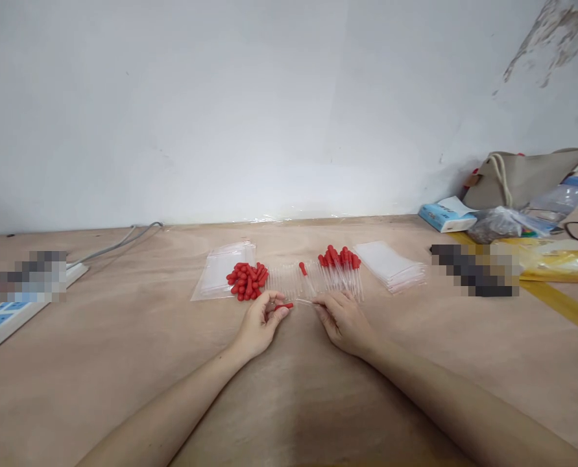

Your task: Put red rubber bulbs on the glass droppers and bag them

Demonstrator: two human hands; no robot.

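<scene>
My left hand (263, 319) pinches a red rubber dropper bulb (285, 305), its narrow end pointing right. Facing it, my right hand (342, 318) is closed on a thin clear glass tube (304, 301) whose end points left; bulb and tube are a small gap apart. Behind my left hand lies a pile of red bulbs (246, 280). Beside the pile runs a row of clear glass tubes (283, 279). One dropper with a red bulb (303, 267) lies past the row. Beyond my right hand is a bunch of droppers with red bulbs (340, 259).
Clear plastic bags (220, 266) lie left of the bulbs, and a stack of white bags (390, 264) right of the droppers. A power strip (6, 321) is at far left. A tissue pack (447, 215), a grey bag (527, 181) and yellow packaging (551, 259) are at right.
</scene>
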